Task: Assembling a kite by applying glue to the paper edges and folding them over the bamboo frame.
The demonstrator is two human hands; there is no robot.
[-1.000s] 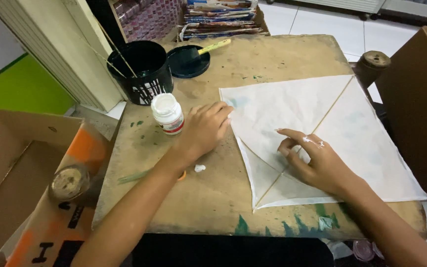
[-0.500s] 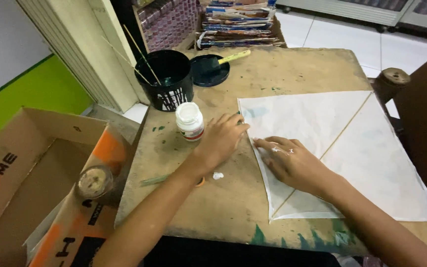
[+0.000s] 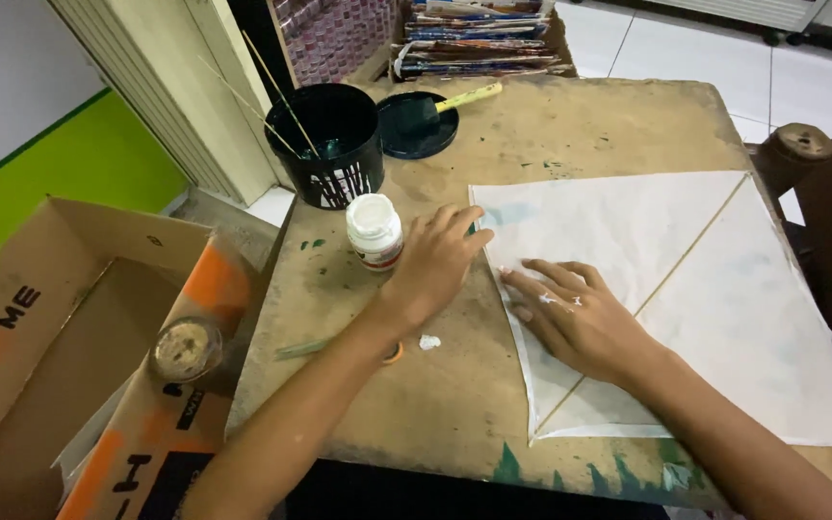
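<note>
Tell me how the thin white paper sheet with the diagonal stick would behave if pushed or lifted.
The thin white paper sheet lies flat, so it is probably very light and floppy. The slim diagonal wooden stick across it likely stiffens only that line; the corners may droop. On the worn wooden table it would probably slide or crumple unless both hands hold it down.

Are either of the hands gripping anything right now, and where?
Nothing is gripped. Both hands lie flat: left hand at the white paper sheet's left corner, right hand pressing its left edge.
</note>
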